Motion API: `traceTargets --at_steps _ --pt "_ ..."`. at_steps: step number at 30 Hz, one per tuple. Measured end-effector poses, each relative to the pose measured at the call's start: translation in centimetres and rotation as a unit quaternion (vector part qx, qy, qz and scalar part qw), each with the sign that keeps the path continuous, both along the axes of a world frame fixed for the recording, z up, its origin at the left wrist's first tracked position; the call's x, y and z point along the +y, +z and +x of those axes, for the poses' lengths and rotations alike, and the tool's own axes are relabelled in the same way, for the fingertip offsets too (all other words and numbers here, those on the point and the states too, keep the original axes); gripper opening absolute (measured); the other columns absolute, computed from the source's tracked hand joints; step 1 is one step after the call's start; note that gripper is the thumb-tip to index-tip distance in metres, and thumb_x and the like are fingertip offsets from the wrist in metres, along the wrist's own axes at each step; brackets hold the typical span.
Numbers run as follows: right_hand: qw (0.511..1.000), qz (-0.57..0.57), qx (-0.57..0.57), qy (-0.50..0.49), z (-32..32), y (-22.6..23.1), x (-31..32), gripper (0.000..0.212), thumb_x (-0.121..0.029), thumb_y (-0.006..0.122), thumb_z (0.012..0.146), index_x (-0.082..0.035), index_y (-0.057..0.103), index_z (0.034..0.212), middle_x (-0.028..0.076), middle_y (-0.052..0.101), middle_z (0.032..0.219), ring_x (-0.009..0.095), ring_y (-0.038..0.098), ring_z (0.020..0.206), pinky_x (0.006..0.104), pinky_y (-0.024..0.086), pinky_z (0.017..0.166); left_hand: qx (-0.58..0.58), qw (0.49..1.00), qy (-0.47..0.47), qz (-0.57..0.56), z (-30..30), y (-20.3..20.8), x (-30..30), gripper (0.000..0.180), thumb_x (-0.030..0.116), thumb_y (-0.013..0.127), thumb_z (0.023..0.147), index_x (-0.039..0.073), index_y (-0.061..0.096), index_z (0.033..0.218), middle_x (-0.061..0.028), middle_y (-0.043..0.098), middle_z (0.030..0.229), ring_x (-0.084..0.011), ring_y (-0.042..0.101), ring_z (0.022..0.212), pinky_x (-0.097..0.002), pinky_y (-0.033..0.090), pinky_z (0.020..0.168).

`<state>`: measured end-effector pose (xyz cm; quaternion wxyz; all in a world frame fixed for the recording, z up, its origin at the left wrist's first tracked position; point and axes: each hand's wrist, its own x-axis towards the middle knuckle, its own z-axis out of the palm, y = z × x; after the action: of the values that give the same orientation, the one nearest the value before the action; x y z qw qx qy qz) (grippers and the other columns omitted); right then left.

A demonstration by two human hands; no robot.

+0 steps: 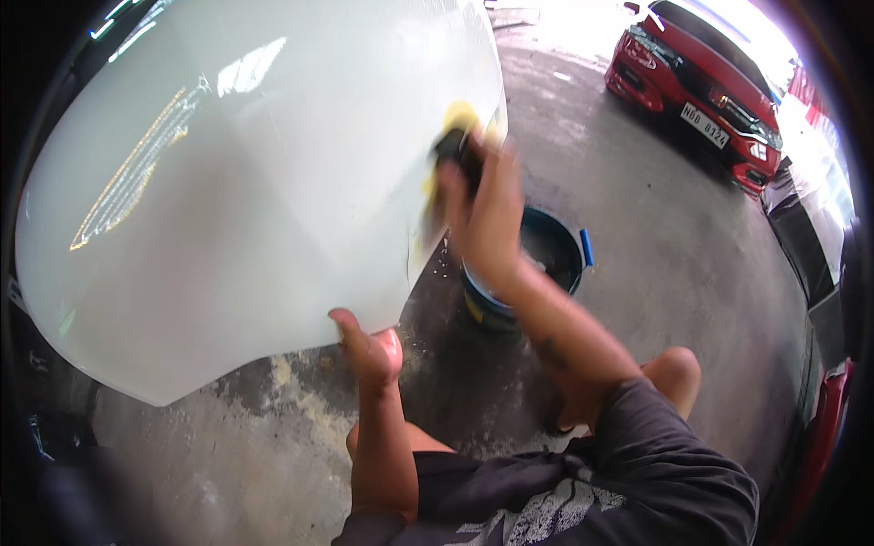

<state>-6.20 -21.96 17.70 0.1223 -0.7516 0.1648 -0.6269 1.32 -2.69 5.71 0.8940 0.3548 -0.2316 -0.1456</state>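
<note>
A large, glossy white car body panel, shaped like a hood, fills the upper left. My left hand grips its near lower edge, thumb on top and the fingers hidden underneath. At the panel's right edge, my right hand presses a dark pad against the surface. Motion blurs this hand, and the pad's exact kind is not plain. Yellow patches show on the panel around the pad. Below that edge stands a dark round bucket with a blue handle grip and what looks like water inside.
Stained concrete floor stretches under and around me, with wet spots near the bucket. A red car is parked at the far right. Dark and pale sheet-like parts line the right side. My bent knees flank my arms.
</note>
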Motion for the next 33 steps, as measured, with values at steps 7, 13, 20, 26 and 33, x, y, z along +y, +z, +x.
traceTargets --at_steps 7,13,20,26,33 --pt "0.998 -0.033 0.037 0.032 -1.4 -3.0 5.8 0.048 -0.015 0.075 0.102 0.006 0.058 0.141 0.028 0.067 0.127 0.047 0.065 0.118 0.0520 0.053 0.100 -0.010 1.000 0.013 -0.013 0.3 0.2 -0.1 0.097 0.074 0.047 0.111 0.004 0.027 0.175 -0.0111 0.037 0.179 -0.0299 0.036 0.165 -0.0514 0.030 0.135" --pt "1.000 -0.016 -0.002 0.011 -0.5 -2.9 2.9 0.051 -0.018 0.079 0.097 0.002 0.060 0.141 0.026 0.067 0.129 0.046 0.064 0.119 0.0558 0.051 0.102 -0.022 1.000 0.003 -0.015 -0.8 0.8 -0.3 0.092 0.071 0.042 0.114 0.003 0.027 0.175 -0.0122 0.036 0.179 -0.0312 0.035 0.165 -0.0511 0.029 0.136" --pt "0.999 0.046 0.003 0.009 -0.2 -0.8 2.6 0.056 -0.018 0.078 0.097 0.000 0.059 0.146 0.025 0.067 0.128 0.046 0.062 0.117 0.0554 0.049 0.102 -0.009 1.000 0.026 -0.004 -0.4 0.5 -0.9 0.088 0.068 0.037 0.117 0.003 0.027 0.175 -0.0138 0.035 0.179 -0.0319 0.036 0.164 -0.0522 0.030 0.135" --pt "0.999 0.025 0.027 0.018 -0.6 -1.5 2.6 0.048 -0.017 0.077 0.097 0.000 0.061 0.139 0.024 0.068 0.124 0.045 0.065 0.117 0.0562 0.051 0.100 -0.007 1.000 0.002 -0.020 0.3 0.1 -0.4 0.090 0.070 0.041 0.115 0.003 0.028 0.174 -0.0134 0.039 0.177 -0.0317 0.039 0.163 -0.0515 0.032 0.134" --pt "0.996 0.029 0.067 0.047 -2.0 -5.6 6.7 0.052 -0.022 0.079 0.099 0.003 0.058 0.140 0.027 0.065 0.126 0.048 0.063 0.115 0.0567 0.052 0.099 -0.021 1.000 -0.003 -0.016 0.2 0.6 0.0 0.091 0.069 0.043 0.115 0.003 0.027 0.175 -0.0127 0.038 0.177 -0.0313 0.039 0.163 -0.0507 0.032 0.135"
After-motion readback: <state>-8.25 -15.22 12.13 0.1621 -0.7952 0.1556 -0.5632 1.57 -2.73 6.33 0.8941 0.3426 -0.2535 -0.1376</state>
